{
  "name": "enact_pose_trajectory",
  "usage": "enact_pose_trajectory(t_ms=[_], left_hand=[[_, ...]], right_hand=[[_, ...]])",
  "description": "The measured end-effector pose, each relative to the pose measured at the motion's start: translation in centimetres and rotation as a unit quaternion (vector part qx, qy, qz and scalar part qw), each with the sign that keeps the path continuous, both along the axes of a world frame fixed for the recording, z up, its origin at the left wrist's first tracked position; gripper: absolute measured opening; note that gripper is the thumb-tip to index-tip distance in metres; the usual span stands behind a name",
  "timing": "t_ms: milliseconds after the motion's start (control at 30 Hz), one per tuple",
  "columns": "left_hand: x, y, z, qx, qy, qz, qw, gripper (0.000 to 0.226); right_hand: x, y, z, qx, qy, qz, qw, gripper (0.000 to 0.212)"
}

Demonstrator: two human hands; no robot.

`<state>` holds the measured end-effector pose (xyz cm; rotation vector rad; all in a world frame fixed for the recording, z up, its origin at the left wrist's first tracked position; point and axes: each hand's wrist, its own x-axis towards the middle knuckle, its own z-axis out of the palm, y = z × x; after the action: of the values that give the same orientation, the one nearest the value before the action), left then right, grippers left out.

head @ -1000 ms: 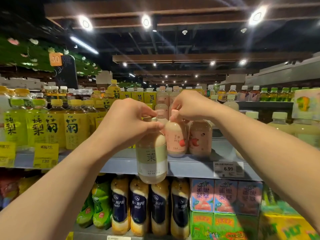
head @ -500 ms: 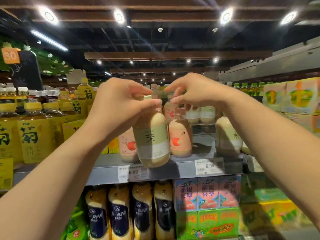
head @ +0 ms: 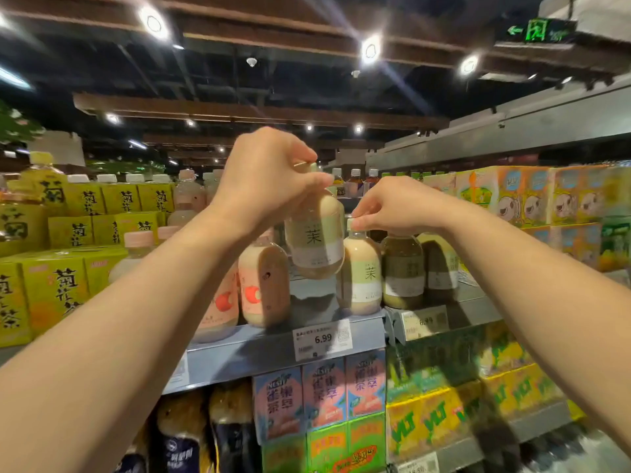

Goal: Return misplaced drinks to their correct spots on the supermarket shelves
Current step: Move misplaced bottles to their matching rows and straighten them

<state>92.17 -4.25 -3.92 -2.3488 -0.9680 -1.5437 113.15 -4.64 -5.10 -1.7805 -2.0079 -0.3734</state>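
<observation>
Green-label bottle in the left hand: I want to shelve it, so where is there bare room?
The left hand holds the green-label bottle over a bare patch of shelf, bordered by the pink apple-label bottles and the standing green-label bottle under the right hand. Elsewhere the bottles crowd together.

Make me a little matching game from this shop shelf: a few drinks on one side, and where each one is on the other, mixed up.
Things:
1. green-label bottle
2. second green-label bottle
3. pink apple-label bottle
4. pink tea cartons

Places:
A. standing on the shelf, cap pinched by the right hand
B. on the shelf below the 6.99 price tag
C. hanging in the air from the left hand
D. standing on the shelf, untouched, left of the held bottle

Pairs: 1-C, 2-A, 3-D, 4-B
</observation>
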Motion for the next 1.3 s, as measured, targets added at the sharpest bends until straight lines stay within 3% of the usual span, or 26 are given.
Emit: enact_pose_trajectory(t_ms=[267, 467, 767, 1067, 1233, 1300], left_hand=[[2.1, 3.2, -1.7, 0.026, 0.137, 0.086, 0.986, 0.029], [3.2, 4.2, -3.6, 0.000, 0.209, 0.128, 0.969, 0.033], [3.0, 3.6, -3.0, -0.058, 0.231, 0.112, 0.965, 0.031], [3.0, 3.6, -3.1, -0.041, 0.242, 0.156, 0.957, 0.036], [2.9, 2.2, -3.8, -0.047, 0.234, 0.175, 0.955, 0.031], [2.8, 1.1, -4.2, -0.069, 0.214, 0.161, 0.961, 0.040]], right_hand=[[1.0, 0.7, -0.8, 0.007, 0.002, 0.039, 0.999, 0.029], [1.5, 0.8, -1.3, 0.018, 0.016, 0.053, 0.998, 0.030], [1.7, 1.2, -1.4, 0.029, 0.047, 0.071, 0.996, 0.028], [1.3, 0.2, -2.6, 0.044, 0.068, 0.063, 0.995, 0.028], [1.4, -1.1, -3.9, 0.069, 0.094, 0.052, 0.992, 0.044], [1.3, -2.0, -4.2, 0.098, 0.096, 0.053, 0.989, 0.042]])
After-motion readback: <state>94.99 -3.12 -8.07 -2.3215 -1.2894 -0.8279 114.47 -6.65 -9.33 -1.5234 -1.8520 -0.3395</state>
